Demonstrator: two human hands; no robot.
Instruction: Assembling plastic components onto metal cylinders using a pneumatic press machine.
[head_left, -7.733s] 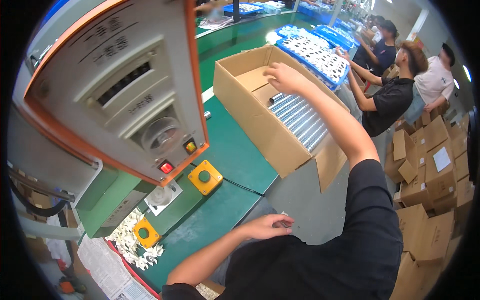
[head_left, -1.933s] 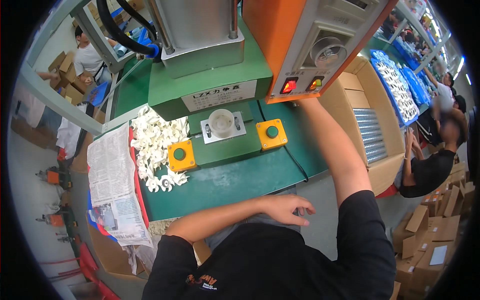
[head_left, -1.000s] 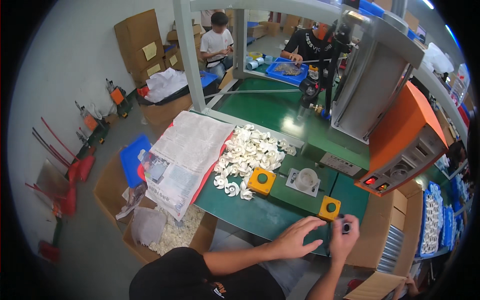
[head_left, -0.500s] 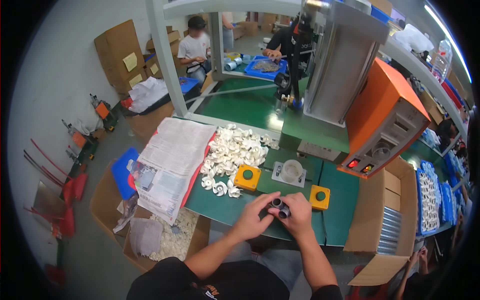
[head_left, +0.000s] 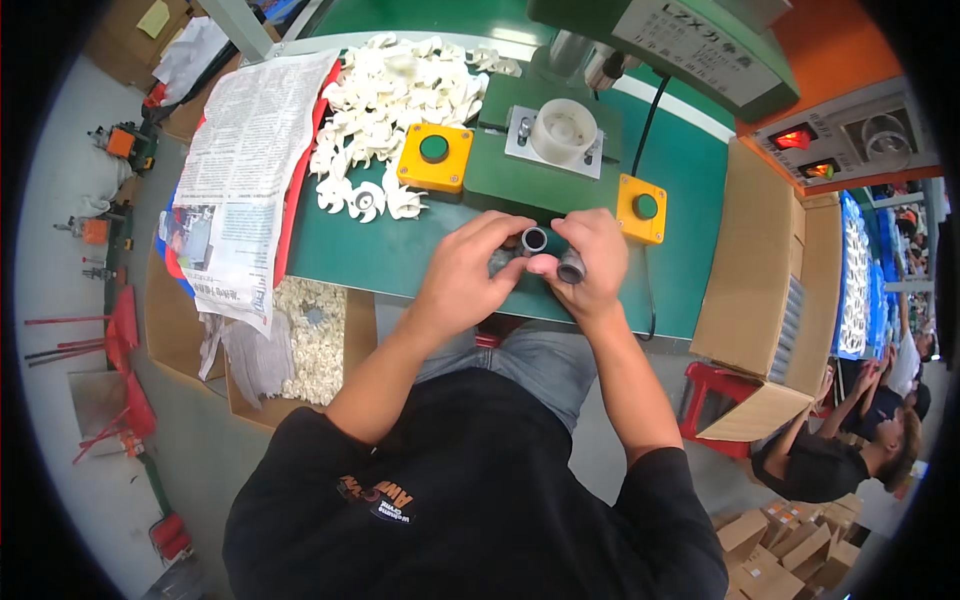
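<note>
Over the table's front edge, my left hand [head_left: 468,272] is closed on a short dark grey tube [head_left: 534,240], its open end facing up. Beside it my right hand [head_left: 600,262] is closed round a second grey tube [head_left: 571,271], also with its round end showing. The fingertips of both hands nearly meet between the tubes, and the fingers hide most of each tube. Just beyond my hands stands the green press base, with a white round holder [head_left: 564,132] on a metal plate [head_left: 520,142]. A yellow button box [head_left: 434,158] is on its left, another yellow button box [head_left: 642,208] on its right.
White impellers [head_left: 400,95] lie heaped at the far left, next to a newspaper [head_left: 255,150]. A cardboard box [head_left: 310,340] of small white pieces stands below the table at left. An open carton [head_left: 750,260] stands at right. The press head [head_left: 690,40] overhangs the holder.
My view has tilted down and come closer to the table, so the hands appear higher in it. Both hands keep their tubes, whose ends now show a little farther apart.
</note>
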